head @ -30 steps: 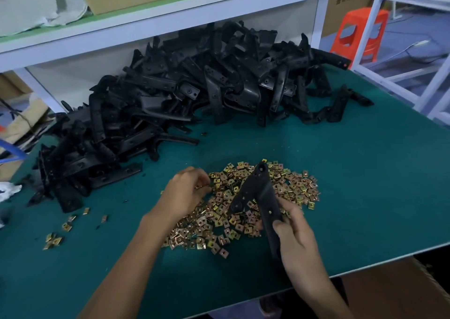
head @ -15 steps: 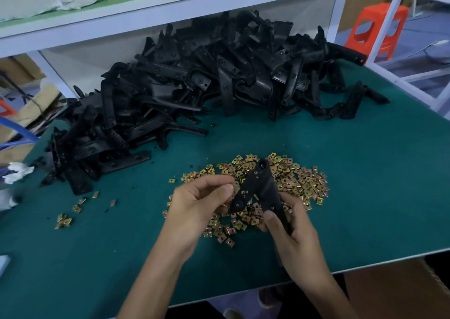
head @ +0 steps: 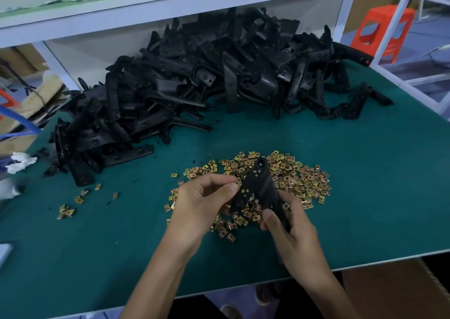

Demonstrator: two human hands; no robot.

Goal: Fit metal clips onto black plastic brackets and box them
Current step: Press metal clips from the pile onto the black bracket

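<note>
My right hand (head: 291,228) grips the lower end of a black plastic bracket (head: 258,185), which stands tilted over a heap of gold metal clips (head: 299,180) on the green table. My left hand (head: 202,204) has its thumb and fingers curled together at the bracket's left edge. Whatever they pinch is hidden, probably a clip. A big pile of black brackets (head: 207,80) fills the back of the table.
A few stray clips (head: 73,204) lie at the left. A white shelf (head: 170,4) overhangs the bracket pile. An orange stool (head: 382,31) and a white frame stand at the right. The table's front edge (head: 365,255) is near my wrists. Brown cardboard (head: 389,292) sits below it.
My left hand rose from the clip heap and came to the bracket's left edge with its fingertips pinched together. The right hand kept holding the bracket.
</note>
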